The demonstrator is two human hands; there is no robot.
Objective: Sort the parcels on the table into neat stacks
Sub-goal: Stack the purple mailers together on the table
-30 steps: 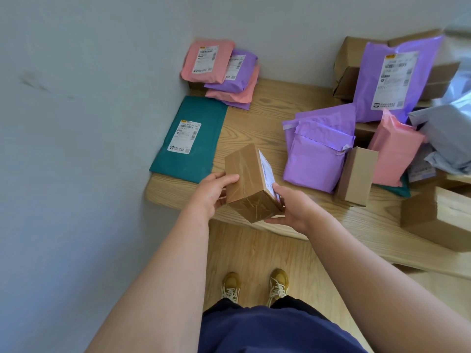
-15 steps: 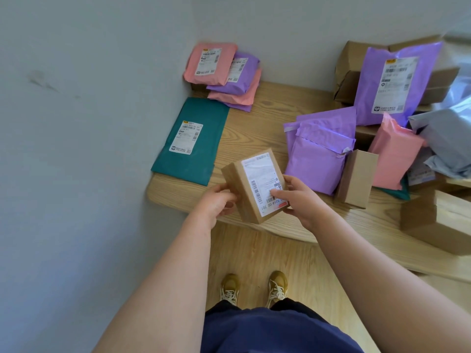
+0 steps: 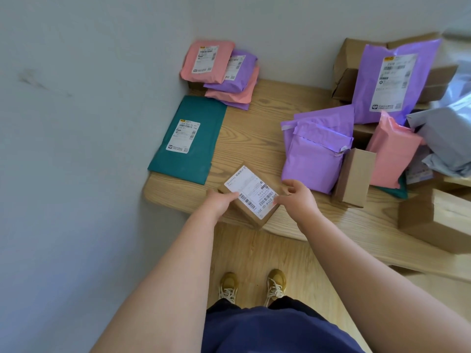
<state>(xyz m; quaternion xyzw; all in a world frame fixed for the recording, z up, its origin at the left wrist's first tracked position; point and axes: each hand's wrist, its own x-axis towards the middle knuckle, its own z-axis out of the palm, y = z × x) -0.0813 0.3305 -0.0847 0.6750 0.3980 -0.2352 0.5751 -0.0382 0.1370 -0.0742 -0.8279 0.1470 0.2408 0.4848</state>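
A small cardboard box [image 3: 251, 192] with a white label facing up lies flat on the wooden table [image 3: 254, 138] near its front edge, one corner over the edge. My left hand [image 3: 220, 202] grips its left side, fingers on the label. My right hand [image 3: 298, 200] holds its right edge with curled fingertips. A flat teal mailer [image 3: 188, 141] lies just left of the box against the wall. A stack of pink and purple mailers [image 3: 224, 72] sits in the back corner.
To the right lies a loose heap: purple mailers [image 3: 313, 151], an upright small box [image 3: 354, 177], a pink mailer [image 3: 392, 154], a large purple mailer [image 3: 395, 80] leaning on brown boxes [image 3: 349, 67], grey bags [image 3: 448, 133] and a cardboard box [image 3: 438, 220]. Walls close off the left and back.
The box was held tilted in the air; both hands turned it label up and lowered it flat onto the table near the front edge.
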